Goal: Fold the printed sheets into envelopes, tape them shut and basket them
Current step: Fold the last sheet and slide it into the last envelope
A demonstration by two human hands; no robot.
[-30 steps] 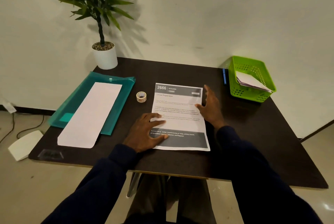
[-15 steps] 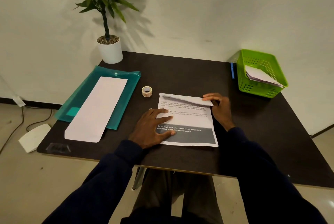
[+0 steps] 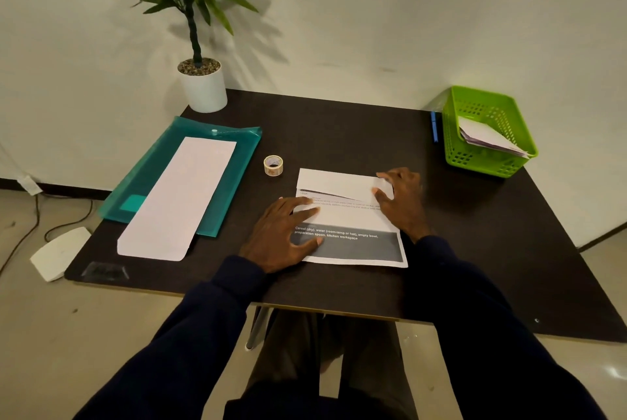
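Note:
A printed sheet (image 3: 353,219) lies on the dark table in front of me, its top part folded down toward me so the white back shows. My left hand (image 3: 285,234) rests flat with fingers spread on the sheet's left side. My right hand (image 3: 402,199) grips the right end of the folded flap between thumb and fingers. A small roll of clear tape (image 3: 273,165) stands just left of the sheet's top edge. The green basket (image 3: 475,162) at the far right holds several folded papers.
A stack of blank white paper (image 3: 179,199) lies on a teal plastic folder (image 3: 237,162) at the left. A potted plant (image 3: 203,87) stands at the back left corner. A blue pen (image 3: 434,126) lies beside the basket. The table's front edge (image 3: 305,307) is close to my lap.
The sheet lay flat a second ago. My right hand has lifted its top edge and brought it down toward me, and the flap now covers more of the print.

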